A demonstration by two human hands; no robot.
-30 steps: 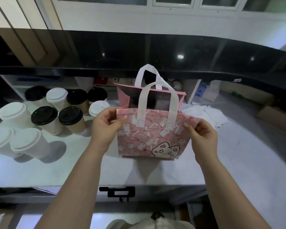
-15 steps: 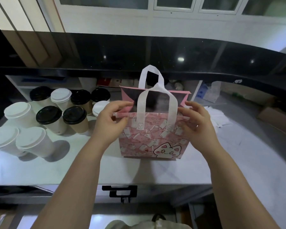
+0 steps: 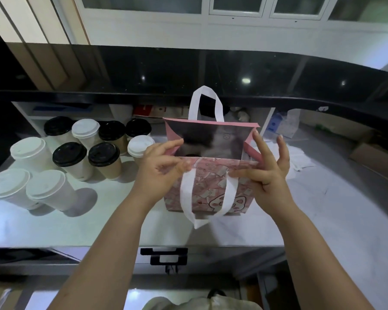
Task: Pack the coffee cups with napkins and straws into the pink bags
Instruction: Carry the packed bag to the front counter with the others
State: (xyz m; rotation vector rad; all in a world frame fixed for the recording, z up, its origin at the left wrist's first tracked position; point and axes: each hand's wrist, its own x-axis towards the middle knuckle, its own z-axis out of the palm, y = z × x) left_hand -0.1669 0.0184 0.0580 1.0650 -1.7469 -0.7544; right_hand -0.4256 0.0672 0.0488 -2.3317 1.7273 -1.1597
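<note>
Pinching the front rim of the pink bag (image 3: 207, 186) at its left corner, our left hand (image 3: 164, 168) curls on it. Our right hand (image 3: 267, 173) lies with fingers straight and spread against the bag's right edge, thumb on the front wall. The front handle (image 3: 186, 198) flops down over the cat print. Coffee cups (image 3: 104, 159) crowd left of the bag on the counter (image 3: 54, 224). Napkins (image 3: 300, 156) lie right of the bag, partly hidden by our right hand.

The mouth of the pink bag (image 3: 211, 189) is pulled wide open now. Its near handle (image 3: 186, 198) has flopped forward and hangs down over the bag's front. The left hand (image 3: 161, 168) has shifted to pinch the bag's near rim, and the right hand (image 3: 267, 175) has splayed its fingers at the bag's right corner.
</note>
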